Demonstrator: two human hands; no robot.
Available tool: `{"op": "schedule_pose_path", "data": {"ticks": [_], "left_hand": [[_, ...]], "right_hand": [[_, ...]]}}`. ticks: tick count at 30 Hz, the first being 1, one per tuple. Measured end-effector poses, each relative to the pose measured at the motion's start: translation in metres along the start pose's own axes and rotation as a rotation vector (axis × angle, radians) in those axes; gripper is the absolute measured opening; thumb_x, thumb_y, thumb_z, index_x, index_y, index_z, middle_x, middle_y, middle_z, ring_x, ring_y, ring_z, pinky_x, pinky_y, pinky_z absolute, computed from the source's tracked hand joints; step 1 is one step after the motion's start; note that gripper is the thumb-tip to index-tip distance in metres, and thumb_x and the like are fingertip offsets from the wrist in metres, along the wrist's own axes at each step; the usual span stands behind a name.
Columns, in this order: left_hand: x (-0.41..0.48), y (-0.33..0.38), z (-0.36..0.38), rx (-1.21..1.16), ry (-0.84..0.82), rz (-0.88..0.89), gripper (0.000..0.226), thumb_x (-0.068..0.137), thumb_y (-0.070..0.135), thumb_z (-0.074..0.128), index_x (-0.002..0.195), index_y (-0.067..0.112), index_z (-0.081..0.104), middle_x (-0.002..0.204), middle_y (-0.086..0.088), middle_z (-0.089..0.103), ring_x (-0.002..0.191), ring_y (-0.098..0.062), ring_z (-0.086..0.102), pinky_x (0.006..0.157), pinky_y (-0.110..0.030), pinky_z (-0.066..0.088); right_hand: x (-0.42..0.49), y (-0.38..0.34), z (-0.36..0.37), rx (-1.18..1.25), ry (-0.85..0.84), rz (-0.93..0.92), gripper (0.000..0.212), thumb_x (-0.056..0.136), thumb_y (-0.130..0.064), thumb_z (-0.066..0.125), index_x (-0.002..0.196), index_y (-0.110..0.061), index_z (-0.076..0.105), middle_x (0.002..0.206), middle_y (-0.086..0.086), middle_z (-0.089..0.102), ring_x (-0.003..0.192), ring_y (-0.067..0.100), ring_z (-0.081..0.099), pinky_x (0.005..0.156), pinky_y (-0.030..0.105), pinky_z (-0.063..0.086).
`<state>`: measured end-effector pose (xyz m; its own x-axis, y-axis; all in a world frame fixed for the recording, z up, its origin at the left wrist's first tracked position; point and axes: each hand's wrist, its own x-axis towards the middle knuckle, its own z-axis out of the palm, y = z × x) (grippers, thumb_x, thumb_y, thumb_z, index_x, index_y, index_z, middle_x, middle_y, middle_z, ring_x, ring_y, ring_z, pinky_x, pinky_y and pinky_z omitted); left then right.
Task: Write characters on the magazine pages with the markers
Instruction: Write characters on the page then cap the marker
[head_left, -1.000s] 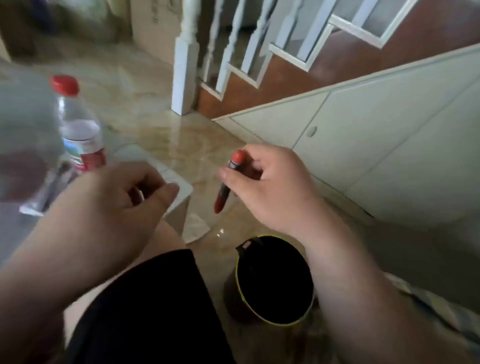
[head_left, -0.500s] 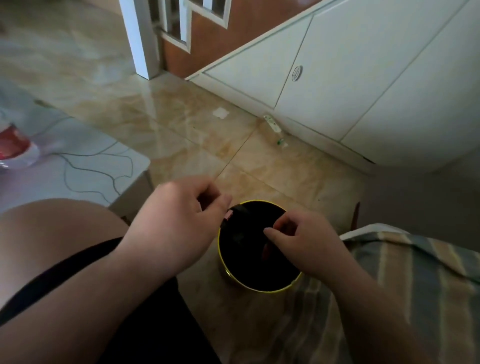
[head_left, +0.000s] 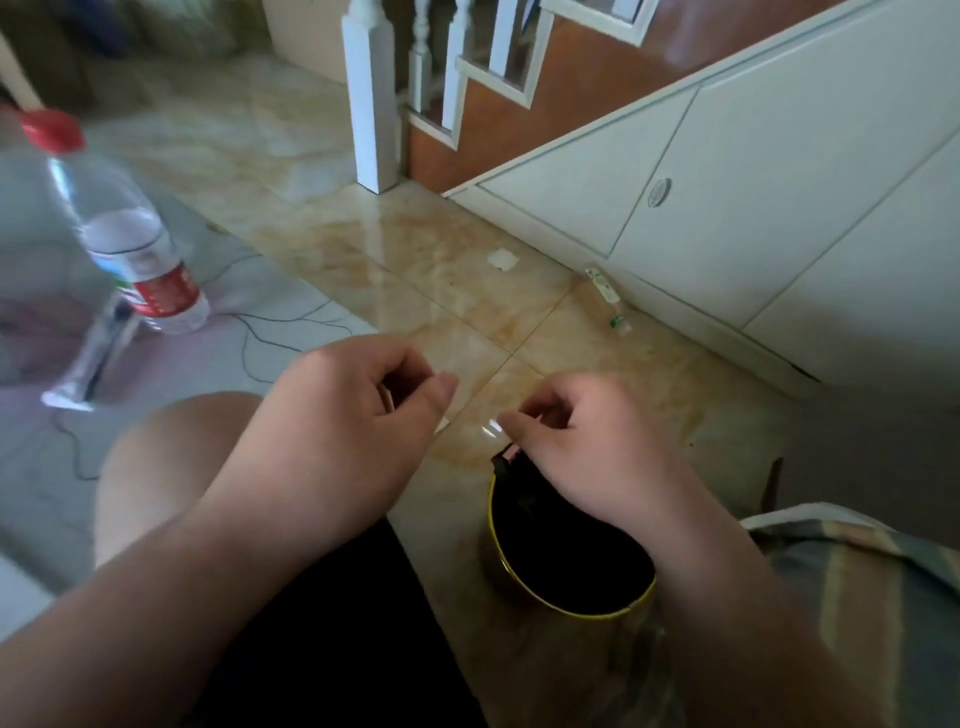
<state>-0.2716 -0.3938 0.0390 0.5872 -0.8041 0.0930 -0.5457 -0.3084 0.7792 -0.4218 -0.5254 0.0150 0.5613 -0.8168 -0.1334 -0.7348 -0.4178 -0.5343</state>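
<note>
Floor: glossy beige marble-look tiles with pale grout lines and a bright glare. A white paper scrap lies on them. Small litter sits against the baseboard, too small to identify.

Back of room: white newel post and balusters at the foot of a brown staircase. Below the stairs, white cabinet doors; one has a round recessed pull.

Left: low table, grey-white stone-look top with thin black veins. A clear water bottle with a red cap stands on it, partly full. Its label is red and white with a blue-green band; the print is too blurred to read. A clear wrapper lies just beside the bottle's base.

Near foreground: bare knee, black shorts, striped cloth at right. A black bin with a yellow rim sits on the floor between them.

Left hand: above the knee, fingers curled, thumb tip near the forefinger. A pale sliver shows inside the curl; cannot tell if anything is held.

Right hand: over the bin's far rim, fingers curled inward. There is a small glint at the fingertips; cannot tell whether it is held.

Marker and magazine: cannot tell where they are; the bin's inside is too dark to read.
</note>
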Motion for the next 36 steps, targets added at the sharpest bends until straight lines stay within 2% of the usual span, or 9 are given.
{"op": "schedule_pose_path", "data": {"ticks": [5, 10, 14, 16, 23, 28, 30, 33, 36], "left_hand": [[-0.019, -0.032, -0.068, 0.058, 0.177, -0.064, 0.026, 0.083, 0.046, 0.064, 0.067, 0.025, 0.065, 0.062, 0.014, 0.062, 0.058, -0.006, 0.057, 0.048, -0.016, 0.038], [-0.065, -0.080, -0.153, 0.112, 0.394, -0.194, 0.027, 0.086, 0.041, 0.066, 0.066, 0.023, 0.063, 0.055, 0.009, 0.058, 0.049, -0.009, 0.050, 0.045, -0.022, 0.033], [-0.120, -0.120, -0.213, 0.157, 0.517, -0.297, 0.026, 0.087, 0.040, 0.067, 0.065, 0.027, 0.063, 0.058, 0.012, 0.060, 0.051, -0.007, 0.053, 0.046, -0.024, 0.034], [-0.148, -0.140, -0.240, 0.161, 0.561, -0.344, 0.027, 0.087, 0.037, 0.068, 0.063, 0.028, 0.062, 0.058, 0.016, 0.059, 0.050, -0.006, 0.051, 0.045, -0.017, 0.032], [-0.201, -0.227, -0.292, 0.176, 0.676, -0.506, 0.031, 0.089, 0.033, 0.070, 0.063, 0.021, 0.058, 0.054, 0.021, 0.053, 0.049, -0.005, 0.045, 0.048, -0.017, 0.032], [-0.194, -0.266, -0.307, 0.224, 0.557, -0.566, 0.028, 0.090, 0.038, 0.066, 0.068, 0.020, 0.060, 0.063, 0.027, 0.057, 0.057, -0.003, 0.051, 0.052, -0.017, 0.037], [-0.188, -0.275, -0.314, 0.203, 0.545, -0.581, 0.028, 0.091, 0.037, 0.065, 0.070, 0.019, 0.061, 0.062, 0.024, 0.058, 0.058, -0.005, 0.055, 0.052, -0.019, 0.040], [-0.180, -0.289, -0.316, 0.185, 0.523, -0.627, 0.029, 0.092, 0.038, 0.065, 0.069, 0.021, 0.059, 0.059, 0.024, 0.057, 0.056, -0.004, 0.056, 0.047, -0.018, 0.039], [-0.179, -0.298, -0.312, 0.192, 0.507, -0.661, 0.030, 0.091, 0.040, 0.064, 0.067, 0.023, 0.059, 0.061, 0.033, 0.055, 0.059, 0.005, 0.052, 0.055, -0.009, 0.038]], "right_hand": [[0.008, -0.064, 0.016, 0.083, -0.025, -0.178, 0.021, 0.086, -0.048, 0.072, 0.076, -0.030, 0.067, 0.063, -0.013, 0.066, 0.052, 0.009, 0.064, 0.051, 0.037, 0.053], [0.005, -0.158, 0.046, 0.085, -0.094, -0.403, 0.022, 0.085, -0.044, 0.074, 0.074, -0.026, 0.069, 0.058, -0.012, 0.062, 0.052, 0.003, 0.055, 0.046, 0.016, 0.033], [-0.014, -0.239, 0.087, 0.094, -0.176, -0.592, 0.022, 0.082, -0.037, 0.078, 0.069, -0.022, 0.068, 0.055, -0.010, 0.062, 0.051, 0.005, 0.054, 0.048, 0.017, 0.035], [-0.027, -0.278, 0.112, 0.080, -0.233, -0.674, 0.022, 0.081, -0.039, 0.078, 0.067, -0.025, 0.067, 0.055, -0.016, 0.063, 0.049, 0.003, 0.055, 0.051, 0.024, 0.039], [-0.067, -0.390, 0.211, -0.041, -0.459, -0.892, 0.022, 0.082, -0.041, 0.077, 0.072, -0.022, 0.070, 0.060, -0.009, 0.065, 0.057, 0.004, 0.058, 0.053, 0.024, 0.042], [-0.056, -0.411, 0.274, -0.100, -0.531, -0.892, 0.019, 0.084, -0.039, 0.074, 0.074, -0.024, 0.068, 0.063, -0.009, 0.067, 0.059, 0.006, 0.063, 0.056, 0.027, 0.047], [-0.045, -0.411, 0.292, -0.113, -0.539, -0.890, 0.015, 0.083, -0.036, 0.071, 0.076, -0.024, 0.066, 0.066, -0.008, 0.066, 0.062, 0.010, 0.065, 0.061, 0.031, 0.053], [-0.024, -0.412, 0.318, -0.177, -0.516, -0.901, 0.006, 0.086, -0.031, 0.067, 0.090, -0.026, 0.066, 0.079, -0.015, 0.060, 0.079, 0.009, 0.059, 0.069, 0.028, 0.047], [-0.006, -0.412, 0.345, -0.265, -0.595, -0.929, 0.035, 0.091, -0.026, 0.063, 0.126, -0.027, 0.061, 0.123, -0.014, 0.058, 0.108, 0.008, 0.053, 0.091, 0.026, 0.045]]}}
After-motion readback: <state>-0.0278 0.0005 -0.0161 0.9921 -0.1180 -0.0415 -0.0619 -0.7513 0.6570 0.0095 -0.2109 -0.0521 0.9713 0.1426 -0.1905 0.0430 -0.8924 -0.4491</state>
